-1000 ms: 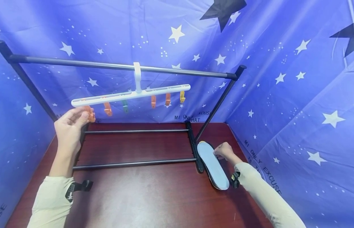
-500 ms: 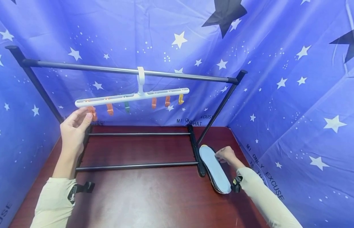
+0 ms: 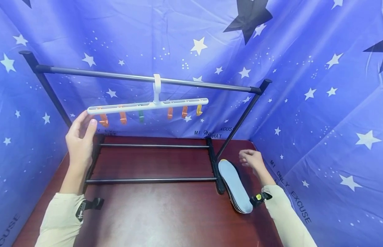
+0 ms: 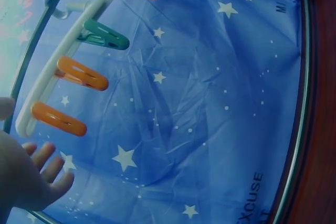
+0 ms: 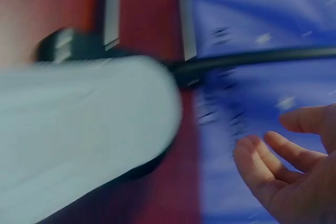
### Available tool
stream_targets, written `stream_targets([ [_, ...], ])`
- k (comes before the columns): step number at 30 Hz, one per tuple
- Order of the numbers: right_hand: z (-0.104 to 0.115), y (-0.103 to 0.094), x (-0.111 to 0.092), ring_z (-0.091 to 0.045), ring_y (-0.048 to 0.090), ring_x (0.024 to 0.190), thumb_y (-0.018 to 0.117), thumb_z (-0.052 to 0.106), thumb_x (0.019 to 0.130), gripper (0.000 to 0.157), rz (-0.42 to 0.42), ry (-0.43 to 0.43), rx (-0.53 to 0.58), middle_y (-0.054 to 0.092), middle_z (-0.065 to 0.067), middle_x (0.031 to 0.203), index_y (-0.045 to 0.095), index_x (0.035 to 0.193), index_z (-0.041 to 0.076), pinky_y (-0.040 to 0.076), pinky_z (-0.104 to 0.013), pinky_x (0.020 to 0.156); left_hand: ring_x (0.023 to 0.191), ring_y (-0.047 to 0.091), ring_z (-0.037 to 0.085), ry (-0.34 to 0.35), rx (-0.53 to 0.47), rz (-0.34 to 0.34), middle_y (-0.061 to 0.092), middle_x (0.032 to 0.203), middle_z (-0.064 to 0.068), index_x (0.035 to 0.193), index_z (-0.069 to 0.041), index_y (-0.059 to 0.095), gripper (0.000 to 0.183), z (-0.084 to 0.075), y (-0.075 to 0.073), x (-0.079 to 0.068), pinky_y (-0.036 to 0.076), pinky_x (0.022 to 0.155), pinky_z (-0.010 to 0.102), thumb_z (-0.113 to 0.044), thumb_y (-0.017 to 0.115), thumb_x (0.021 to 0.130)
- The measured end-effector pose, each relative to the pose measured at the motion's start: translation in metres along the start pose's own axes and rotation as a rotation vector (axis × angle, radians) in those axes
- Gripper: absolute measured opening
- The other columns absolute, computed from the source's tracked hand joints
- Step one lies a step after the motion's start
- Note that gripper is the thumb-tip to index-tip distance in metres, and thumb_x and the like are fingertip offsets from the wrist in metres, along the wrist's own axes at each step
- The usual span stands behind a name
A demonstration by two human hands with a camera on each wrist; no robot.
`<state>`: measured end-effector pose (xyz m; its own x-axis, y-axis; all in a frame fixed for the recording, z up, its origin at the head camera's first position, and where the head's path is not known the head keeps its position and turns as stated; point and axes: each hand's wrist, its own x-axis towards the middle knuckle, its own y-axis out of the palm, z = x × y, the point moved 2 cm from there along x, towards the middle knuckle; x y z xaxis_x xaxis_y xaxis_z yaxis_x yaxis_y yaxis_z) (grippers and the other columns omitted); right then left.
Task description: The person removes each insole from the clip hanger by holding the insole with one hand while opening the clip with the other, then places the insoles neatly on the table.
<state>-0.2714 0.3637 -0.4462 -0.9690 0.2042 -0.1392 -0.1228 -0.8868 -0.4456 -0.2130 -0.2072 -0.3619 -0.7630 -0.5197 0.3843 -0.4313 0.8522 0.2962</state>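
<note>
A white clip hanger (image 3: 123,108) hangs by its hook from the rack's top bar. Orange, green and yellow clothespins hang along it. At its left end my left hand (image 3: 80,137) is raised, thumb and fingers apart, close to the outermost orange clothespin (image 4: 59,119); the left wrist view shows a gap between them. A stack of insoles (image 3: 236,188), pale grey-blue on top with dark edges below, lies on the table at the right. Just beyond its right side my right hand (image 3: 252,160) is held with loosely bent fingers and nothing between them, also clear in the right wrist view.
The black metal rack has a top bar (image 3: 210,85) and two low crossbars (image 3: 154,180) over the dark red table (image 3: 154,212). Its right foot (image 3: 220,185) stands beside the insoles. Blue star-printed cloth (image 3: 321,113) encloses the back and sides.
My left fingers have let go of the outermost orange clothespin and opened out. My right hand has left the insole stack's edge and moved up and right. The head view has shifted slightly.
</note>
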Motion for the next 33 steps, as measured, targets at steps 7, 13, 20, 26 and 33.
stream_targets([
  [7,0.087,0.01,-0.036,0.002,0.066,0.073,0.063,0.004,0.098,0.033,-0.223,-0.369,0.207,0.073,0.001,0.088,0.062,0.128,-0.012,0.058,-0.015,0.065,0.148,0.039,0.012,0.139,0.258,-0.031,0.047,0.157,0.006,0.154,-0.01,0.043,0.059,-0.019,0.008,-0.01,0.025,0.125,0.023,-0.014,0.061,0.098],
  [13,0.123,0.036,-0.046,-0.01,0.062,0.118,0.062,0.017,0.102,0.044,-0.267,-0.613,0.065,0.066,-0.015,0.134,0.057,0.145,0.012,0.052,-0.023,0.099,0.158,0.02,0.018,0.3,0.366,0.049,0.031,0.167,0.006,0.157,-0.008,0.038,0.071,-0.029,0.032,-0.033,0.012,0.129,0.03,-0.016,0.065,0.091],
  [20,0.133,0.077,-0.06,-0.02,0.037,0.151,0.063,0.029,0.101,0.062,-0.139,-0.737,-0.075,0.041,0.0,0.162,0.038,0.158,0.03,0.031,-0.048,0.124,0.16,0.009,0.026,0.476,0.459,0.261,0.019,0.171,0.006,0.16,-0.013,0.032,0.083,0.006,0.051,-0.056,0.003,0.13,0.051,-0.031,0.067,0.086],
  [26,0.128,0.108,-0.071,-0.019,0.016,0.159,0.065,0.032,0.098,0.077,-0.067,-0.786,-0.181,0.021,0.005,0.171,0.024,0.163,0.027,0.016,-0.051,0.129,0.159,0.008,0.037,0.533,0.584,0.405,0.014,0.172,0.011,0.162,-0.01,0.025,0.089,0.033,0.064,-0.083,0.0,0.13,0.051,-0.061,0.052,0.095],
  [33,0.115,0.137,-0.079,-0.02,0.007,0.161,0.067,0.037,0.095,0.084,-0.013,-0.859,-0.262,0.013,0.006,0.172,0.02,0.164,0.024,0.012,-0.055,0.129,0.16,0.003,0.032,0.493,0.672,0.555,0.011,0.172,0.01,0.164,-0.013,0.02,0.091,0.061,0.069,-0.102,-0.003,0.131,0.047,-0.058,0.056,0.093],
])
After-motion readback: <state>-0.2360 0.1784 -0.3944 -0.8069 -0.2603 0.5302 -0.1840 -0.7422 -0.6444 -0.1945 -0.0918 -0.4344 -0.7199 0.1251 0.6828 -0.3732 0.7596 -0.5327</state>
